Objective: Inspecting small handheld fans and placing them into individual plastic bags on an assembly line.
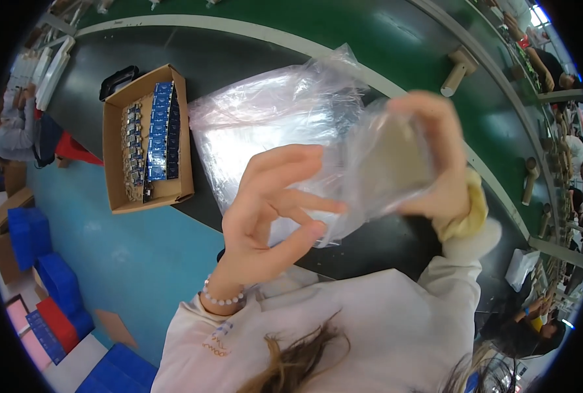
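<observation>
My right hand (443,154), blurred by motion, is closed around a small clear plastic bag (363,190) with a flat grey-tan piece (399,157) showing inside or behind it; I cannot tell which. To the left of that bag is my left hand (262,209), its fingers bent but apart. Its thumb and fingertips are close to the bag's left edge, and whether they touch it is unclear. Beneath both hands, a pile of clear plastic bags (258,108) spreads over the dark tabletop (203,56).
An open cardboard box (113,150) at the left holds blue circuit boards (160,124) and a row of small metal parts (133,141). Behind it lies a black tray (118,80). Blue bins (59,278) stand on the floor at left. Other people (19,134) are at the sides.
</observation>
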### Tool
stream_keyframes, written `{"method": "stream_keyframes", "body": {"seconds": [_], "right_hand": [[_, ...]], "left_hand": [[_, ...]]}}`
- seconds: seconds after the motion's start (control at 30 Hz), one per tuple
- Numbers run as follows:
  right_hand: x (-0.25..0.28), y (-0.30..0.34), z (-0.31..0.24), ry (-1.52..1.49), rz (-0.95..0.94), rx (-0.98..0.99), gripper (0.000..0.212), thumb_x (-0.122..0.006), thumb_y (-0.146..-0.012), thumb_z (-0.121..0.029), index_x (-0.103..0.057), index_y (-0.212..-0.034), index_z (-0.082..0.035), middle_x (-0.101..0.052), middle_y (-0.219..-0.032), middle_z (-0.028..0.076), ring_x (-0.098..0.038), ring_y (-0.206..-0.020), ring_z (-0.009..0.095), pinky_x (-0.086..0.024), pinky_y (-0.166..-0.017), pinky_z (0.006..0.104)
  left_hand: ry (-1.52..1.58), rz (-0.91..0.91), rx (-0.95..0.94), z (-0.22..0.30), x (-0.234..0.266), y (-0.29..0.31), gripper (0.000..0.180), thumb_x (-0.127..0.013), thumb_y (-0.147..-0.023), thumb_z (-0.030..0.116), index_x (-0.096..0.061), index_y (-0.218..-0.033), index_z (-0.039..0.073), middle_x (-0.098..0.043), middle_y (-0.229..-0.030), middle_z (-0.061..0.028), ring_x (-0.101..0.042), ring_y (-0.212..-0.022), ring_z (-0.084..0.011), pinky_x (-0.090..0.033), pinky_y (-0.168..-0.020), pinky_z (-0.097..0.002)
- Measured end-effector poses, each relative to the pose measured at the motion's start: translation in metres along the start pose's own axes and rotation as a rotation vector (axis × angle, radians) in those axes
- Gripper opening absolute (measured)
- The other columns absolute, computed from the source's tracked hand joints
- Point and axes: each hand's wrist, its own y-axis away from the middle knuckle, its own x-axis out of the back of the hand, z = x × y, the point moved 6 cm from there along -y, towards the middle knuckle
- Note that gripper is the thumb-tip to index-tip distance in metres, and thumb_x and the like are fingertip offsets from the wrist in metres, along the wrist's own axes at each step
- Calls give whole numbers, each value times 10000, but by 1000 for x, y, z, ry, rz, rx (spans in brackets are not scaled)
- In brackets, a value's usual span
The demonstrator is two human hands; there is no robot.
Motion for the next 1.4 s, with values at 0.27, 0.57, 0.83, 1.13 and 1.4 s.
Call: {"method": "stream_keyframes", "body": {"seconds": [0.27, 0.57, 0.83, 1.13, 1.4], "right_hand": [[156, -57, 132, -229, 674, -218, 367, -574, -902, -371, -581, -1068, -44, -619, -971, 25, -569, -885, 97, -442, -780, 268], [222, -89, 233, 891, 501, -345, 547, -487, -862, -539, -597, -1143, -82, -608, -1111, 198, -553, -1020, 400, -405, -919, 402], [243, -67, 226, 1403, 539, -352, 424, -504, -851, -489, -605, -1098, -159, -610, -1139, 122, -539, -1079, 320, -417, -907, 449], [241, -74, 242, 1250, 449, -633, 617, -645, -686, -492, -566, -1165, -112, -614, -1132, 164, -561, -1076, 351, -422, -939, 429], [215, -59, 189, 1289, 821, -500, 611, -681, -659, -431, -542, -1172, -130, -618, -1100, 146, -541, -1053, 388, -416, -908, 477]], "left_hand": [[-810, -338, 9, -54, -17, 54, 332, -617, -733, -39, -606, -1057, 36, -547, -1142, -117, -546, -1075, -322, -495, -858, -371], [-1249, -238, -121, -71, -27, 67, 358, -616, -737, -17, -598, -1092, 25, -458, -1319, -180, -427, -1241, -395, -353, -1011, -525], [-1520, -190, 83, -80, -37, 65, 574, -602, -770, 122, -453, -1318, 44, -367, -1387, -239, -350, -1275, -450, -285, -1021, -566], [-1332, -194, -117, -84, -48, 66, 521, -641, -745, 61, -522, -1252, 59, -398, -1361, -215, -397, -1248, -433, -349, -1001, -507], [-1321, -89, -182, -68, -31, 73, 341, -655, -716, 20, -601, -1052, 50, -604, -1113, -118, -559, -1088, -307, -448, -902, -402]]}}
